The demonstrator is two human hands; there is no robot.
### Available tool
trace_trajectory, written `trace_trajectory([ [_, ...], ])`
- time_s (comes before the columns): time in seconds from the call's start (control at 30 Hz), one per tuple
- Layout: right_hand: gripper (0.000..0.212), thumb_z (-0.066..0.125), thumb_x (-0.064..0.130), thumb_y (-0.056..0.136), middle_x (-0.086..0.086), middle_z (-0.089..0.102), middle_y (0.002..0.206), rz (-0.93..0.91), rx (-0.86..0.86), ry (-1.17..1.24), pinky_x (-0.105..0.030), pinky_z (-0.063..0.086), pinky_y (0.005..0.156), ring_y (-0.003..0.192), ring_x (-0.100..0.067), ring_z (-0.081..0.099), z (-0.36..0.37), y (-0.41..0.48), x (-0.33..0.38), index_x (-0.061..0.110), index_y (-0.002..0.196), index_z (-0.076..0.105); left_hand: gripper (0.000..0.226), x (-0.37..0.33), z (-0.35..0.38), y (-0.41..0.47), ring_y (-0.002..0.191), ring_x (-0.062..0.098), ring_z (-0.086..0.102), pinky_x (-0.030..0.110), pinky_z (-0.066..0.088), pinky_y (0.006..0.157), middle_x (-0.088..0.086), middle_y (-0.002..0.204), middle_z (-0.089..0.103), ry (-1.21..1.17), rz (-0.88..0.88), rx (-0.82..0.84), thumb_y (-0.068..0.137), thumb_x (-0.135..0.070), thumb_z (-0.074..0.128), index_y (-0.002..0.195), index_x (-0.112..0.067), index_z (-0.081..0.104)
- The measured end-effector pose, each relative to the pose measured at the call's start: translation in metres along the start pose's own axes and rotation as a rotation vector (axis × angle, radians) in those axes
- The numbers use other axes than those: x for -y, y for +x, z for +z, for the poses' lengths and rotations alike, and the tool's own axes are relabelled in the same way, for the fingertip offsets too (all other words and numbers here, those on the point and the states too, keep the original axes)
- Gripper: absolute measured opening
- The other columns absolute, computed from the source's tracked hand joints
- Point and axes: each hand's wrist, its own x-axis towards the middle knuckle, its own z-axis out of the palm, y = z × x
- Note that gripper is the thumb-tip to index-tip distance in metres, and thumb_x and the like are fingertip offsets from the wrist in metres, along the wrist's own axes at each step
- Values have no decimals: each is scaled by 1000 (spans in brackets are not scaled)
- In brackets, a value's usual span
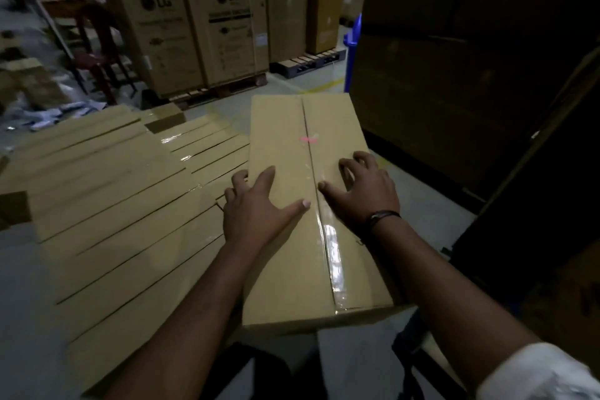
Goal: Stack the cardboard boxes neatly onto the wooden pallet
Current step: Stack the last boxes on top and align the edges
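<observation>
- The cardboard box (281,136) lies straight ahead of the person. Its near end is close to the body and its far end is out over the floor (319,83). What carries it from below is hidden.
- Its long axis runs away from the person and leans a little left at the far end. The tape seam (329,237) follows that axis down the middle of the top face.
- The left hand (259,204) lies flat on the top, left of the seam, with its fingers spread and straight. The outer fingers reach past the box's left edge, and it grips nothing.
- The right hand (362,190) rests on the top just right of the seam. Its fingers are arched with the tips pressing down, and it too has nothing enclosed.
- Both hands are on the box's middle and about level with each other, so neither is clearly nearer the far end.
- The laid boxes (107,191) are just beside it on the left and sit lower. The pallet under them does not show.
- Their long axes run crosswise to this box — so, by my reading, it must move left and turn to match the row.
</observation>
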Motion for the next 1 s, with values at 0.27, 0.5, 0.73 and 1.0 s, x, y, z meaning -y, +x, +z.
trace_trajectory([
  [0.27,72,53,81,74,6,40,148,64,-16,3,-45,44,102,123,-28,51,30,79,-41,35,130,55,95,-30,43,85,139,33,33,49,42,103,8,155,25,50,39,19,68,-84,64,149,-42,37],
  [0.5,72,54,80,74,6,38,150,65,32,17,-44,42,104,124,-27,50,67,184,-86,36,131,54,96,-57,105,185,137,36,35,49,42,105,11,154,27,76,16,33,67,-85,64,148,-40,38],
  [0.73,69,56,79,75,6,40,149,16,53,1,-43,44,101,124,-27,50,80,328,-129,36,129,56,97,-107,155,310,139,36,33,47,41,105,12,155,26,34,-19,42,67,-83,66,149,-40,37],
  [1.0,68,54,77,77,3,37,152,-60,68,-17,-46,43,104,125,-30,49,102,458,-147,36,131,54,99,-132,190,419,139,36,34,50,45,104,9,156,21,32,-73,24,67,-81,68,150,-40,34],
])
